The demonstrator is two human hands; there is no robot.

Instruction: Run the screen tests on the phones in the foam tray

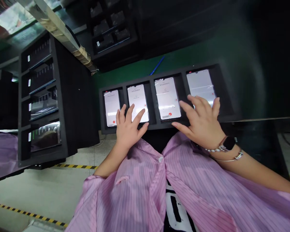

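A black foam tray [152, 96] lies before me with a row of several lit smartphones in its slots. My left hand [129, 125] is spread over the second smartphone [136, 96] and the right edge of the leftmost smartphone [111, 104]. Fingers apart, my right hand [201, 119] covers the lower part of the rightmost smartphone [200, 83]. Its thumb and index finger reach toward the third smartphone [166, 93], which shows a red round button. Whether any fingertip touches a screen, I cannot tell. Neither hand holds anything.
A blue pen [157, 65] lies on the green tabletop [178, 58] behind the tray. At left stands a tall stack of black foam trays [74, 103] with phones in the top one. Another phone-filled tray [111, 48] sits farther back, past a taped post [60, 29].
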